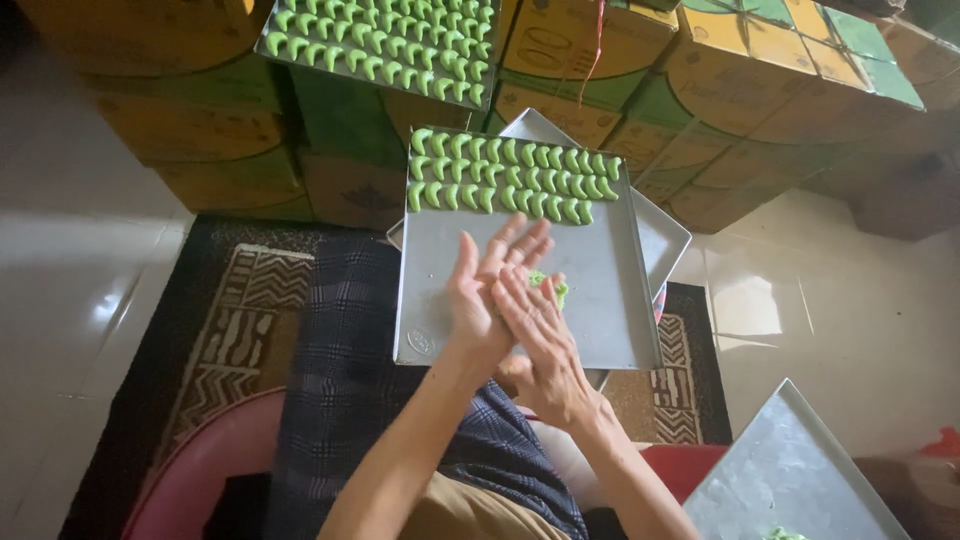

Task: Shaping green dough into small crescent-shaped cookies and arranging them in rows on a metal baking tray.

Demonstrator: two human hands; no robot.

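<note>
A small lump of green dough (pixel 548 287) sits pressed between the two palms, only its edge peeking out at the fingertips; the left hand (pixel 487 290) is flat and open, fingers straight, and the right hand (pixel 540 335) lies against it the same way — neither is curled shut; both hover over the bare lower part of a grey metal tray (pixel 590 300), whose far end carries three rows of green crescent pieces (pixel 510 178); a second tray (pixel 665 240) lies under it, askew; beyond, another tray of crescents (pixel 385 40) rests on stacked cardboard boxes (pixel 620 80); a patterned rug (pixel 250 310) covers the pale tiled floor — an empty-looking tray corner (pixel 790 470) shows at lower right
</note>
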